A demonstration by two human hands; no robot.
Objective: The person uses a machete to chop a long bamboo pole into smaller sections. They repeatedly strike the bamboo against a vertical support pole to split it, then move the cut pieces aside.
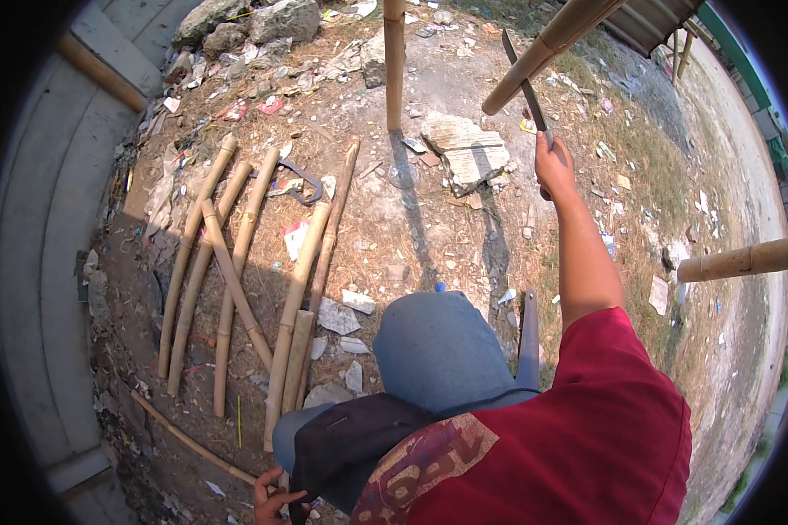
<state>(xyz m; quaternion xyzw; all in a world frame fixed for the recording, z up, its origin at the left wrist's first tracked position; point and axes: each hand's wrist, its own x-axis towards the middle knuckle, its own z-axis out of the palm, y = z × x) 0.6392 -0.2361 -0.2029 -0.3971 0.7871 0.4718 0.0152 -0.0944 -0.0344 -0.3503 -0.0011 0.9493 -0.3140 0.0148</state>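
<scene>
Toward the upper right, beyond the bent denim knee, the person's right arm stretches far forward, almost straight, with the right hand at its end. The right fingers are wrapped around the handle of a machete, whose dark blade rises from the fist and leans left. Ahead of those fingers, the blade crosses a slanting bamboo pole near its cut end; contact is unclear. The left hand is low at the lower edge, fingers bent beside the dark bag; I cannot tell whether they grasp anything. A thin stick reaches close to them. A broken slab lies left of the machete, and an upright pole stands farther left. Right of the forearm, littered ground runs open toward another bamboo pole. Cut bamboo lengths crowd the left side, short of the grey wall.
</scene>
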